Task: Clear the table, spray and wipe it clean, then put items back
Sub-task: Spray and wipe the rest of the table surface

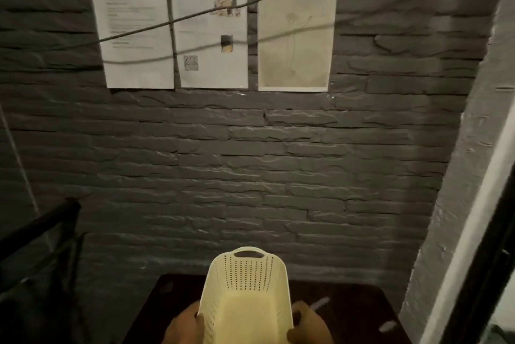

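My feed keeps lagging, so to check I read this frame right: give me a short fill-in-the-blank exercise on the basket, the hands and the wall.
1. The cream basket is gripped by ____ hands, the left hand and right hand on opposite sides.
2. Inside, the basket looks ____.
3. The dark table stands against a grey ____ wall.
4. ____ paper sheets hang on that wall.

Missing words: two (both); empty; brick; three

Bare hands; sleeves, if any, out of view.

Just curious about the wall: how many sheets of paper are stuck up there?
3, side by side: a text sheet on the left, one with small pictures in the middle, a faint drawing on the right.
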Demonstrator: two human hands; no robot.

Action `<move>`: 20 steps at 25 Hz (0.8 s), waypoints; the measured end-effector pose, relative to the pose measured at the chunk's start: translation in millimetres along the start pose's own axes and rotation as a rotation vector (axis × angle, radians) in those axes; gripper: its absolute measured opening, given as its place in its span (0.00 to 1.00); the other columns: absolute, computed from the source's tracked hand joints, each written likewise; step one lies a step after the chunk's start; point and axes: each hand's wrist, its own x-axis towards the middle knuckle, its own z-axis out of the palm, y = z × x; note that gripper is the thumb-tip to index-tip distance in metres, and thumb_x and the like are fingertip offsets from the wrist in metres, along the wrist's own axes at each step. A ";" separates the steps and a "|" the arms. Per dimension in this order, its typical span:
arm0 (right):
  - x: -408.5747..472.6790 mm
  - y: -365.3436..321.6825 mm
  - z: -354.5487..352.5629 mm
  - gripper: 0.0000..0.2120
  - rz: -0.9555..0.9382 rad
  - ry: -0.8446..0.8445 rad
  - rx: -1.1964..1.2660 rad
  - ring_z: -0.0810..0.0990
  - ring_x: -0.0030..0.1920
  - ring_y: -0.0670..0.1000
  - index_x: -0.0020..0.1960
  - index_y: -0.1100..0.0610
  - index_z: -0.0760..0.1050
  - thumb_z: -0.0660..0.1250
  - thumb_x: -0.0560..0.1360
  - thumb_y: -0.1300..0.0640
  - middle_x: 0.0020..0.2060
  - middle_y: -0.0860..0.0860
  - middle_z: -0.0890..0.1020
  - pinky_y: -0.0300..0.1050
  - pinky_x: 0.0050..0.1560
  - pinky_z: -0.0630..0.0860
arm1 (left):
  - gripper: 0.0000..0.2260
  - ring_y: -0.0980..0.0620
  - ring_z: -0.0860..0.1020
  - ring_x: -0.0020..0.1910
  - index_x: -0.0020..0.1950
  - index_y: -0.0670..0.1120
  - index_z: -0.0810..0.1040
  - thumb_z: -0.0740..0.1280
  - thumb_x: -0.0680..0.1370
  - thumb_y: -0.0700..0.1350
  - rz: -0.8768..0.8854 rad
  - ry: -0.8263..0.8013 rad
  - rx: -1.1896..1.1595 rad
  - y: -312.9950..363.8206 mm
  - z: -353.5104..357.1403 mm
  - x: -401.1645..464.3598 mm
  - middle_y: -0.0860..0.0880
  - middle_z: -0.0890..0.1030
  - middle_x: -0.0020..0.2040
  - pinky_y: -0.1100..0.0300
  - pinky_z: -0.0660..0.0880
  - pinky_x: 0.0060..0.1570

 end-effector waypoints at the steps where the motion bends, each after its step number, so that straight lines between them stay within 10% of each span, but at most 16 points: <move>1: 6.5 -5.1 3.3 0.17 0.078 -0.026 -0.020 0.77 0.63 0.49 0.61 0.53 0.70 0.67 0.74 0.59 0.62 0.52 0.79 0.44 0.67 0.69 | 0.24 0.45 0.68 0.71 0.70 0.49 0.73 0.59 0.80 0.60 0.054 -0.078 0.059 -10.6 -10.5 -13.1 0.44 0.72 0.71 0.56 0.63 0.69; 4: 4.4 -4.0 30.8 0.15 0.116 -0.175 -0.069 0.80 0.56 0.49 0.53 0.53 0.70 0.70 0.69 0.61 0.55 0.52 0.82 0.41 0.62 0.73 | 0.23 0.44 0.68 0.71 0.69 0.55 0.74 0.57 0.78 0.62 0.101 -0.158 0.398 -29.7 -27.7 -14.1 0.46 0.71 0.72 0.51 0.64 0.70; 13: 41.3 -53.9 107.9 0.21 0.142 -0.165 0.001 0.79 0.45 0.46 0.62 0.53 0.72 0.71 0.71 0.63 0.46 0.45 0.78 0.40 0.43 0.81 | 0.15 0.48 0.77 0.54 0.58 0.57 0.79 0.55 0.80 0.50 0.084 -0.105 0.464 -58.6 -73.4 40.9 0.49 0.81 0.59 0.55 0.74 0.56; 20: 90.7 -92.2 159.7 0.30 0.176 -0.169 0.020 0.84 0.39 0.52 0.71 0.53 0.65 0.70 0.72 0.63 0.46 0.46 0.73 0.43 0.28 0.82 | 0.15 0.45 0.77 0.58 0.63 0.52 0.78 0.55 0.81 0.47 0.140 -0.136 0.522 -64.0 -94.9 120.2 0.46 0.80 0.61 0.55 0.72 0.54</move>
